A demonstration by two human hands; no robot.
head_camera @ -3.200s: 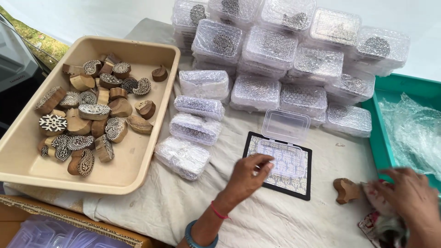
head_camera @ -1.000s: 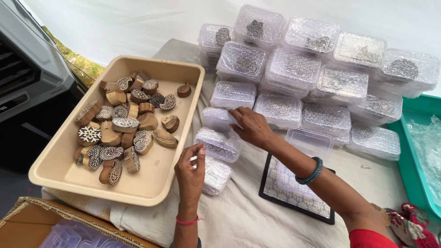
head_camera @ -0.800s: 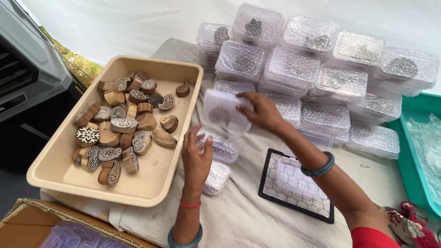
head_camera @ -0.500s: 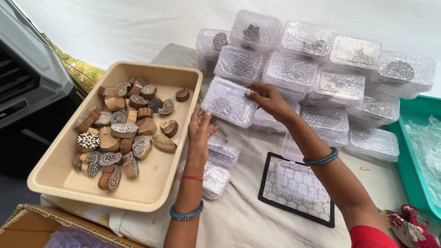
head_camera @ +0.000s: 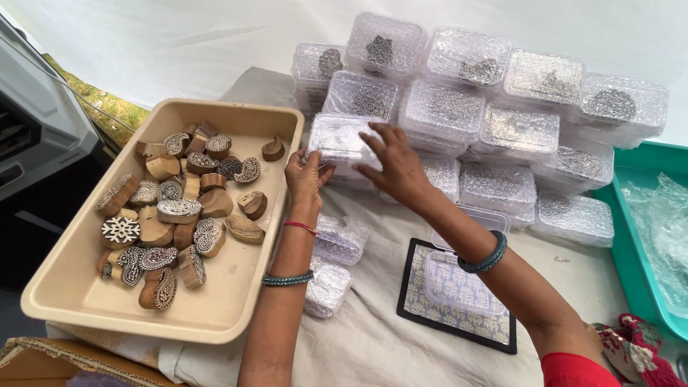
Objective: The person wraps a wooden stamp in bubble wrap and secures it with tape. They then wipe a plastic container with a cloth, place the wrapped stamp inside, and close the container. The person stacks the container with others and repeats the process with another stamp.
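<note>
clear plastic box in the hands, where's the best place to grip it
Hold the clear plastic box by its two short ends, one hand from each side, as the left hand and right hand sit now: it is wide, flat and slick with wrap.

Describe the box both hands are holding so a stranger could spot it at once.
Start at the stack of clear boxes on the cloth-covered table. At its left front corner, beside the beige tray, one clear box sits between the left hand and right hand. It alone is being held.
</note>
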